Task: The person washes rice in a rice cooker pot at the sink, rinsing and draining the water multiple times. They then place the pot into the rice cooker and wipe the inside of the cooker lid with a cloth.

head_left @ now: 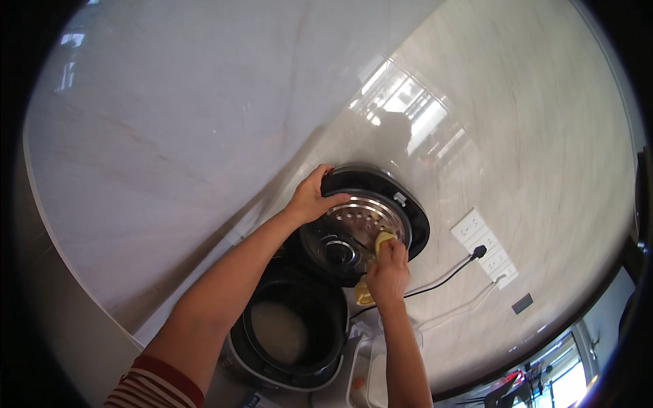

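Note:
A rice cooker (pixel 291 326) stands with its black lid (pixel 418 224) raised, the metal underside facing me. My left hand (pixel 314 196) grips the lid's upper left edge, its thumb over the inner face. With my right hand (pixel 390 270) I hold a yellow cloth (pixel 364 293) against the lower right of the shiny inner plate (pixel 357 224). Part of the cloth hangs below the hand. The inner pot (pixel 279 331) lies open below the lid, with a pale bottom or content that I cannot tell apart.
Behind the cooker rises a glossy marbled wall (pixel 535 127). A socket strip (pixel 483 247) on it holds a black plug (pixel 478 252) with a black cord and a white plug (pixel 501 278). White containers (pixel 377 377) stand right of the cooker, near my right forearm.

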A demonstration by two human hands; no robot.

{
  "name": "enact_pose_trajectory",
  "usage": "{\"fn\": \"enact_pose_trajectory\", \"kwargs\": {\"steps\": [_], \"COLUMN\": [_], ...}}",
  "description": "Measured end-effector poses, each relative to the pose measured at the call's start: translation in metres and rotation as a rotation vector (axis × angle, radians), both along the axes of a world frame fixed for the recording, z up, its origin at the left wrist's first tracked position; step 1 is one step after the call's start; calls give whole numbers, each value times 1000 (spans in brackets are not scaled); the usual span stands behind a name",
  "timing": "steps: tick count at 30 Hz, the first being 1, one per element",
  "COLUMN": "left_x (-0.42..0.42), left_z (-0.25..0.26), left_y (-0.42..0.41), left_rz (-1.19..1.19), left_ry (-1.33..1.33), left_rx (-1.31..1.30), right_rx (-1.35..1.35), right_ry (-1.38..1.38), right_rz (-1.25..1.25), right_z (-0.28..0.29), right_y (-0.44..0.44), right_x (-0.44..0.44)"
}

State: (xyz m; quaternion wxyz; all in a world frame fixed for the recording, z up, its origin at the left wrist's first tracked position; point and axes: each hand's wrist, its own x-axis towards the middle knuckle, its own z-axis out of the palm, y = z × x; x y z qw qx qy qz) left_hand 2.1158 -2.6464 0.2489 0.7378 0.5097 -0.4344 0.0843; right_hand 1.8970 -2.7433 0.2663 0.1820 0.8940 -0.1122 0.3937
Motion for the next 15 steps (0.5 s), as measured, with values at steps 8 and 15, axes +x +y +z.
{"fn": "enact_pose_trajectory", "kwargs": {"steps": [8, 15], "left_x": [6, -4], "left_z": [-3, 2], "left_y": [-2, 4], "left_rz": [-29, -21], "left_ry": [10, -7], "left_rx": [-15, -15], "right_rx": [-26, -83], "right_ry": [34, -18], "right_rz": [58, 1], "right_z": [6, 11], "right_y": [5, 10], "right_x": [3, 16]}}
